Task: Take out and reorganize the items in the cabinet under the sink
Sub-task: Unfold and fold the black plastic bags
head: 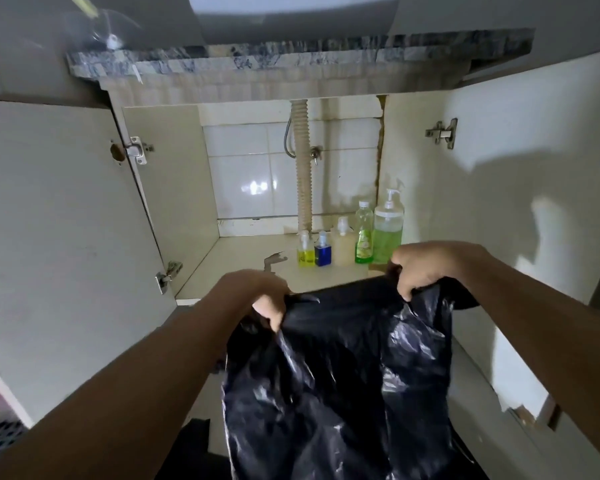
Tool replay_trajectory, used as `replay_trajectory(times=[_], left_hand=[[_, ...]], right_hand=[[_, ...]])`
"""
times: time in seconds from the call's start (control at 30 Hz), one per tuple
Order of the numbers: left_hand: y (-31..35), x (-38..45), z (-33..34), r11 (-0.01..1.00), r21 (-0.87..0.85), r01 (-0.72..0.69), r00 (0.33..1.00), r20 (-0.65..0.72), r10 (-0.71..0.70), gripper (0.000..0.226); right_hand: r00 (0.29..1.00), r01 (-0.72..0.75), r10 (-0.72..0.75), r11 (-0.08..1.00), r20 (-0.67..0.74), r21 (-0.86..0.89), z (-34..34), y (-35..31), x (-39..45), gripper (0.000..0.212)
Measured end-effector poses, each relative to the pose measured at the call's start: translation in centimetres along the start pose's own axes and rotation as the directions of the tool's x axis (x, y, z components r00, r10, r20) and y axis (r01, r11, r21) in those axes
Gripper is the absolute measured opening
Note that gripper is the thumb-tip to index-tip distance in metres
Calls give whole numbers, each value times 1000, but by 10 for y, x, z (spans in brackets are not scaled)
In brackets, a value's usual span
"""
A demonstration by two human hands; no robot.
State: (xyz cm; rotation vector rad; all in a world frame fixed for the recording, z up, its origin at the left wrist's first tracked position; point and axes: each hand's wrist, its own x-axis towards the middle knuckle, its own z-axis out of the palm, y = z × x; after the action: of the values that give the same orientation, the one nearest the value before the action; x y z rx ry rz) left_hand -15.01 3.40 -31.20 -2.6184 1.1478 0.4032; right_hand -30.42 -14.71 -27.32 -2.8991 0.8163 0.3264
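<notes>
Gripping the top edge of a black plastic bag (340, 375), both hands pull it taut between them in front of the open cabinet (243, 258) under the sink. The left hand (260, 296) has its fingers curled around the bag's left corner, thumb side toward the camera; the right hand (426, 265) pinches the right corner a little higher and farther in. The bag hangs down from the hands, crumpled and glossy, covering the near middle of the view.

Inside the cabinet, five bottles stand in a row at the far right of the floor panel, rising in height from left to right: a small yellow bottle (305, 252), a small blue bottle (323, 249) just beside it, a cloudy beige bottle (343, 245), a slim green bottle (364, 237) with a white cap, and a tall pump bottle (388, 226) half full of green liquid, nearest the right wall. A ribbed drain hose (303, 168) runs down the tiled back wall behind them, with a small valve (315, 154) beside it. Both doors stand open, the left door (59, 237) and the right door (520, 202), hinges showing. A marbled stone countertop edge (291, 53) spans above.
</notes>
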Motion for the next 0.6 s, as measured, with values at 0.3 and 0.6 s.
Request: replay_trajectory(times=[0.3, 0.6], left_hand=[[0, 18, -15, 967, 132, 217, 757, -649, -82, 26], [24, -23, -3, 970, 232, 74, 781, -618, 88, 26]], right_hand=[[788, 97, -44, 994, -614, 54, 27, 16, 56, 10], [872, 177, -99, 977, -480, 121, 16, 38, 13, 7]])
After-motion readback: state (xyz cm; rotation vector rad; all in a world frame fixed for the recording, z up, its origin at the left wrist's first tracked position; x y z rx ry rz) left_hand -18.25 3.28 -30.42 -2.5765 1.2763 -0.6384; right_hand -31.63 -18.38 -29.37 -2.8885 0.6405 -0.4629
